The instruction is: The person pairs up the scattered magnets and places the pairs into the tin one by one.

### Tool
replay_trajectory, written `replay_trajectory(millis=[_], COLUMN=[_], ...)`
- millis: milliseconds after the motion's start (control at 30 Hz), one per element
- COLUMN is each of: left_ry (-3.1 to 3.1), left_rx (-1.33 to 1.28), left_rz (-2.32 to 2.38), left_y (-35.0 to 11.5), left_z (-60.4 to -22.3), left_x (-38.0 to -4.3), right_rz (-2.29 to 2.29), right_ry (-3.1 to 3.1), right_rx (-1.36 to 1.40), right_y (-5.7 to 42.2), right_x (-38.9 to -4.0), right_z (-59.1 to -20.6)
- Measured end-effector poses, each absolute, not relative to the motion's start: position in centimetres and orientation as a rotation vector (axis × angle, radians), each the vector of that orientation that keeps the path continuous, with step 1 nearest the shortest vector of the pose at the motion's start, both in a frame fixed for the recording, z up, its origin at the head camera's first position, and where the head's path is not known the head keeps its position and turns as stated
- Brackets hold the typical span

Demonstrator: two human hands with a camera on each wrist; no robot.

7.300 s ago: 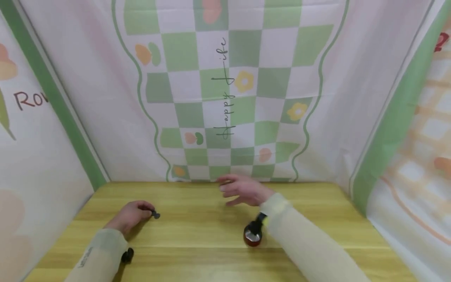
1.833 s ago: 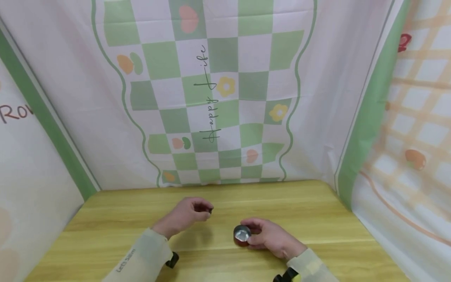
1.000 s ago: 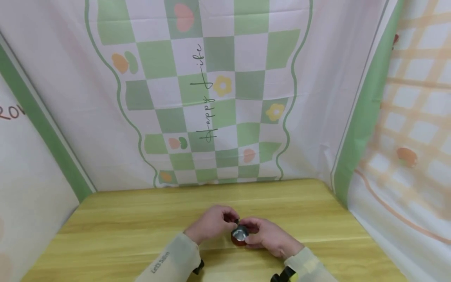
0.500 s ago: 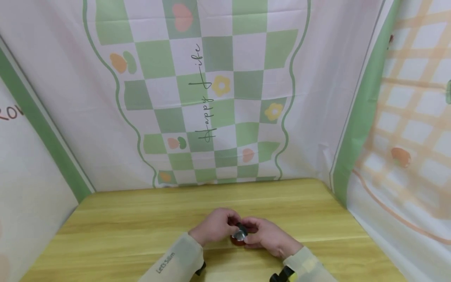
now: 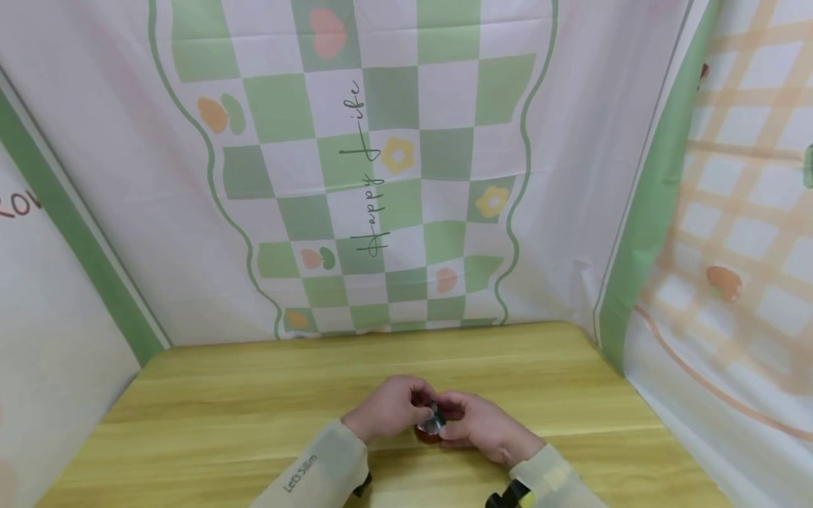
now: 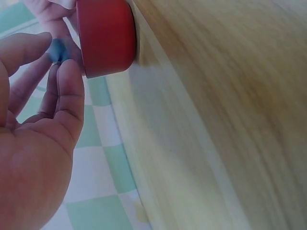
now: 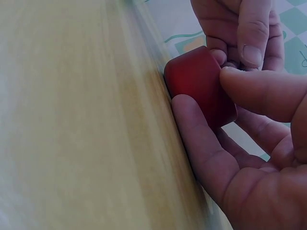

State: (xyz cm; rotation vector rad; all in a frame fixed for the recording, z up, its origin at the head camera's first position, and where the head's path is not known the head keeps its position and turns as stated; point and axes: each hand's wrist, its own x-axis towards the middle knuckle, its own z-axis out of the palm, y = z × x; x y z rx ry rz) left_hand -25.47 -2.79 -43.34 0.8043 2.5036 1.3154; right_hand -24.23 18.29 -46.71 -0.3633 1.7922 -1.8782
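A small red round cup-shaped thing with a shiny silver top or inside stands on the wooden table. My right hand grips its side between thumb and fingers; the right wrist view shows the smooth red wall between them. Close against it is my left hand, thumb and fingers pinching a small dark piece at the red thing's upper side. In the left wrist view that piece looks bluish and blurred, so its kind is unclear. Fingers of both hands hide part of the silver surface.
The wooden table reaches back to a hanging cloth with green checks. More patterned cloth hangs on the right, and a white sheet on the left. A dark strap piece sits at my right wrist.
My left hand has brought the small dark piece rightwards from the table's left side to the red thing. My right hand has come back and taken hold of the red thing.
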Motion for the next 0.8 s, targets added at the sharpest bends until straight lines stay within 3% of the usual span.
replay_trajectory(millis=[533,800], left_ry=[2.568,2.855], left_rx=[0.731,0.668], left_rz=[1.345,1.074], left_y=[-5.2,-6.6], left_z=[-44.1,-43.4], left_x=[-25.7,-24.5], right_rz=[-1.855,-1.857], right_ry=[1.820,1.846], right_rx=[-0.366,-0.316], right_y=[18.1,18.3], right_x=[-24.2,-24.1], right_z=[-46.7,-46.5])
